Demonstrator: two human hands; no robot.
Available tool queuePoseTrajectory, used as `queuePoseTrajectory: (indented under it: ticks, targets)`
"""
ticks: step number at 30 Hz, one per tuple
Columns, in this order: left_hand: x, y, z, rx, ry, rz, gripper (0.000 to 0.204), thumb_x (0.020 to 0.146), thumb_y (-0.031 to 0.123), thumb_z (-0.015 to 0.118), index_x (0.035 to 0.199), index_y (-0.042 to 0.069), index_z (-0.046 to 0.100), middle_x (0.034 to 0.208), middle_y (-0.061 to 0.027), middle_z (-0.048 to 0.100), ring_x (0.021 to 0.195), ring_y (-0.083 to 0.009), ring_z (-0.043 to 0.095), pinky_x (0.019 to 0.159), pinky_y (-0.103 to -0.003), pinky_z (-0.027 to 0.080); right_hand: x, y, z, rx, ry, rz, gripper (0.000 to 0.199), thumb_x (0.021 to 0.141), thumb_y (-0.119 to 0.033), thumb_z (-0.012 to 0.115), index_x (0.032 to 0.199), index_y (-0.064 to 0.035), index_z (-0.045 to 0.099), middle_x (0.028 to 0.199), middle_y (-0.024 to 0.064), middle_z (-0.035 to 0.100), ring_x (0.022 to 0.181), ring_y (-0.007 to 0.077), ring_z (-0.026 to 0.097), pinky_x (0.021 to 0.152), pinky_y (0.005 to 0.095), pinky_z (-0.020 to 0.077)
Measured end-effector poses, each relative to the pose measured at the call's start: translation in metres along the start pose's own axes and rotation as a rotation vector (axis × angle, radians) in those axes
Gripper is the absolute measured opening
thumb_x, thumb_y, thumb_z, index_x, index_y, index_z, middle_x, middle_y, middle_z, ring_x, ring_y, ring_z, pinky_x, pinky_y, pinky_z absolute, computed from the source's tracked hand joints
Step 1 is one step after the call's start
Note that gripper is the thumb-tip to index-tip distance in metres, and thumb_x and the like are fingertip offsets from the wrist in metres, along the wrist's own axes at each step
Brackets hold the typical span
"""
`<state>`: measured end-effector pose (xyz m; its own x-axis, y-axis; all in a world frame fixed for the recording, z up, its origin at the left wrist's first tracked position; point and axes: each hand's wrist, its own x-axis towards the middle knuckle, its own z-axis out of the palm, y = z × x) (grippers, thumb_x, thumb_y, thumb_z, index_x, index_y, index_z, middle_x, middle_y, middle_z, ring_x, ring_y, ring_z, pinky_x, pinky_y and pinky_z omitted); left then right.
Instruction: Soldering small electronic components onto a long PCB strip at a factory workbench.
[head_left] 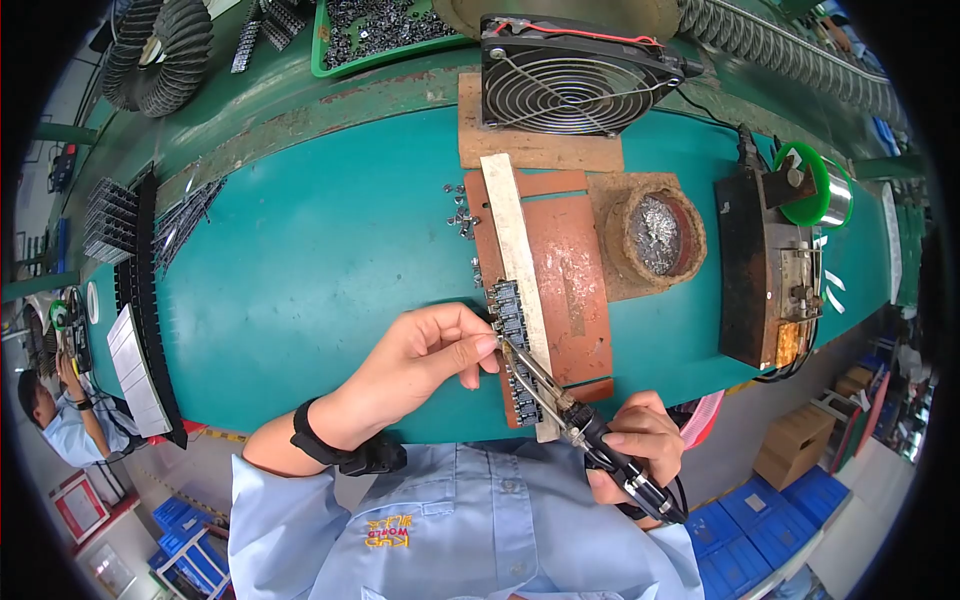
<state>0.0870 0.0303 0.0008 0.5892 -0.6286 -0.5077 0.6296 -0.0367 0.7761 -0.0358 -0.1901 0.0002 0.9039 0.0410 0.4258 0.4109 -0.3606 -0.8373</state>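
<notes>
My right hand (645, 445) is wrapped round the black handle of a soldering iron (600, 440), which has a thin feed tube beside its barrel. The iron's tip points up and left, meeting a row of small dark components (508, 310). That row lies along a pale bar (512, 225) on a reddish-brown board (570, 250). On the row's left side, my left hand (410, 355) is closed, thumb and forefinger pinched close to the iron's tip. Whatever is between those fingers is too small to make out. Several small metal parts (462, 215) are scattered left of the board.
A black fan (570, 85) stands behind the board. To the right are a round pot (622, 240) with silvery scraps, a metal box unit (740, 290) and a green solder spool (835, 190). A parts tray (320, 50) sits far back; a black rack (140, 290) stands left. Another person (75, 420) sits far left.
</notes>
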Motion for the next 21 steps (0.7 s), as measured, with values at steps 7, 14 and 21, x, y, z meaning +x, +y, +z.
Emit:
queuePoseTrajectory:
  ticks: [7, 14, 21]
  targets:
    - [0.0, 0.001, 0.001, -0.008, 0.003, 0.006, 0.013, 0.087, 0.014, 0.053, 0.084, 0.002, 0.056, 0.075, -0.0034, 0.059, 0.064, -0.0085, 0.053, 0.061, -0.02, 0.042, -0.016, 0.005, -0.001, -0.045, 0.15, 0.043, 0.035, 0.07, -0.02, 0.068, 0.094, -0.0037, 0.048, 0.077, 0.0097, 0.053, 0.063, 0.0172, 0.049, 0.062, 0.0301, 0.0398]
    - [0.0, -0.001, 0.001, -0.002, 0.007, 0.019, 0.012, 0.087, 0.014, 0.053, 0.085, 0.002, 0.056, 0.076, -0.0038, 0.059, 0.065, -0.0087, 0.053, 0.062, -0.02, 0.043, -0.004, 0.005, 0.006, -0.341, 0.537, 0.453, 0.036, 0.075, -0.017, 0.064, 0.1, -0.0029, 0.044, 0.095, 0.0109, 0.047, 0.077, 0.0149, 0.046, 0.065, 0.0229, 0.0372]
    - [-0.001, 0.0, -0.002, -0.033, -0.004, -0.011, 0.012, 0.087, 0.013, 0.053, 0.085, 0.002, 0.055, 0.077, -0.0046, 0.059, 0.066, -0.0098, 0.054, 0.062, -0.021, 0.043, -0.012, 0.0, 0.005, 0.024, 0.525, 0.359, 0.039, 0.07, -0.008, 0.068, 0.101, -0.0044, 0.044, 0.087, 0.0082, 0.048, 0.075, 0.0148, 0.045, 0.072, 0.0286, 0.037]
